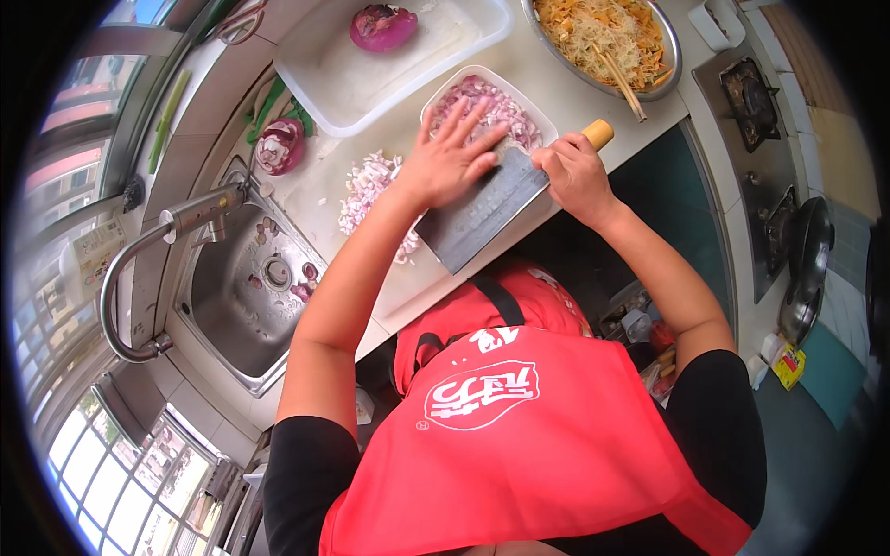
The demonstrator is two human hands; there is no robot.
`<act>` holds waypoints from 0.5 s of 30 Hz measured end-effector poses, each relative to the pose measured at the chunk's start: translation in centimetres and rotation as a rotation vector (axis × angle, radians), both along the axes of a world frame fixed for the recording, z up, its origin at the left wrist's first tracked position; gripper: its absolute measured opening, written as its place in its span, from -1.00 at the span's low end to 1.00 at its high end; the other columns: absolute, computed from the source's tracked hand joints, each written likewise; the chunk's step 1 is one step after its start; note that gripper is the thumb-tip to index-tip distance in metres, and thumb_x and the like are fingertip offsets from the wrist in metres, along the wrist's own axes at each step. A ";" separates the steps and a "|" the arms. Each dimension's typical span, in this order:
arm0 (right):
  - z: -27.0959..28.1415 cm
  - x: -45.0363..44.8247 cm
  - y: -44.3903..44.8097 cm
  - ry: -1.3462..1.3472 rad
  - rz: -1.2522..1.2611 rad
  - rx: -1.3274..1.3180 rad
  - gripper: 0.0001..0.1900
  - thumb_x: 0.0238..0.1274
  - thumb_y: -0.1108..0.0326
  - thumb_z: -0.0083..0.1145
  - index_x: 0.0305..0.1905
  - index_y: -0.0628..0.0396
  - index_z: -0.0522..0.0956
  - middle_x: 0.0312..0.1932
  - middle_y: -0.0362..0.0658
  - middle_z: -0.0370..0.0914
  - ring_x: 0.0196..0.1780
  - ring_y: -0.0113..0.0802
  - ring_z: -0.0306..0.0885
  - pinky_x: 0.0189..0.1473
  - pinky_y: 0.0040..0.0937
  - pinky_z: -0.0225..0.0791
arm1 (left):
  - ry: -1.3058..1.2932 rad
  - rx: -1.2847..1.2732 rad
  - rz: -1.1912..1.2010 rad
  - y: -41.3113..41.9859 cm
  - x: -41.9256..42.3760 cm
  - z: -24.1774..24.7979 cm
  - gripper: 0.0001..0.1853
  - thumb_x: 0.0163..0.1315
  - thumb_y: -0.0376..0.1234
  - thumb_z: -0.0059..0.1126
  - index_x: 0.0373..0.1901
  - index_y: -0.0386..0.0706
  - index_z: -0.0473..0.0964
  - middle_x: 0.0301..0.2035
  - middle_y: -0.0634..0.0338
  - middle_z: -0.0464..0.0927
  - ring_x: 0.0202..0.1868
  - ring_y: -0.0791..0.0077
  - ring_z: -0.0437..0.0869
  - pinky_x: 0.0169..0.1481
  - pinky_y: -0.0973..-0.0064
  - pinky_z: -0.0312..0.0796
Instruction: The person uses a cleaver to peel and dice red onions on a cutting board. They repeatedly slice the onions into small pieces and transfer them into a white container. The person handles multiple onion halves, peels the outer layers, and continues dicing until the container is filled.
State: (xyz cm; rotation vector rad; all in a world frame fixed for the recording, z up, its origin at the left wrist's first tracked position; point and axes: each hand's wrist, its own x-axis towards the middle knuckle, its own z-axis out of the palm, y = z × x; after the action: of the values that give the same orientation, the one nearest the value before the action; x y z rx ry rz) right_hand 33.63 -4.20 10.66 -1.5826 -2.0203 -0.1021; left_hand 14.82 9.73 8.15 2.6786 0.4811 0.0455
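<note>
My right hand grips the yellow wooden handle of a broad Chinese cleaver. Its dark blade slants down to the left, over the near side of a white plastic container of chopped red onion. Fingers spread, my left hand hovers at the blade's upper edge and partly covers the container; whether it touches the blade I cannot tell. More diced onion is heaped on the white cutting board, left of the cleaver and partly behind my left forearm.
Beyond the board stands a translucent tub holding a red onion piece. A cut red onion lies near the sink and faucet. At upper right are a metal bowl of noodles with chopsticks, and a gas stove.
</note>
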 end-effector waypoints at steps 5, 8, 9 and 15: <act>1.7 -2.4 -2.2 0.085 0.008 -0.138 -0.81 -0.03 0.46 0.17 -0.25 0.01 0.52 -0.57 -0.26 0.42 -0.44 -0.32 0.47 -0.25 -0.39 0.33 | -0.295 -0.259 0.351 3.3 -5.3 0.6 -0.53 0.40 -0.15 -0.13 0.32 0.03 0.27 0.38 0.06 0.10 0.44 0.17 0.05 0.47 0.10 -0.13; 2.7 -5.0 -4.9 0.273 0.001 -0.381 -0.79 -0.06 0.38 0.26 -0.23 0.02 0.57 -0.50 -0.20 0.52 -0.40 -0.24 0.53 -0.30 -0.35 0.37 | -0.390 -0.363 0.622 2.7 -12.2 -1.6 -0.55 0.34 -0.27 0.00 0.24 -0.15 0.33 0.27 -0.05 0.27 0.35 0.08 0.21 0.40 0.21 0.09; 2.5 -6.0 -5.7 0.397 0.000 -0.449 -0.75 -0.09 0.35 0.32 -0.23 0.07 0.59 -0.45 -0.17 0.58 -0.37 -0.21 0.56 -0.31 -0.34 0.39 | -0.310 -0.262 0.681 1.4 -14.6 -3.1 -0.54 0.33 -0.25 0.01 0.24 -0.17 0.33 0.28 -0.07 0.25 0.35 0.03 0.20 0.40 0.19 0.07; -3.6 -12.9 -14.3 1.187 -0.510 -0.860 -0.82 0.32 0.29 0.08 -0.32 0.18 0.51 -0.67 -0.18 0.48 -0.57 -0.54 0.47 -0.51 -0.44 0.28 | -0.153 0.014 0.764 -5.3 -22.8 -10.0 -0.32 0.28 -0.15 0.07 0.37 -0.21 0.12 0.36 -0.15 0.06 0.41 -0.07 0.03 0.47 0.09 -0.10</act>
State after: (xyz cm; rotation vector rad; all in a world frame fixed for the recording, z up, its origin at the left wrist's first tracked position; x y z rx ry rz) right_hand 20.69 -18.47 7.09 -1.8641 -0.6830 1.3283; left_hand -8.00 4.47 -1.89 2.3187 1.4101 0.4648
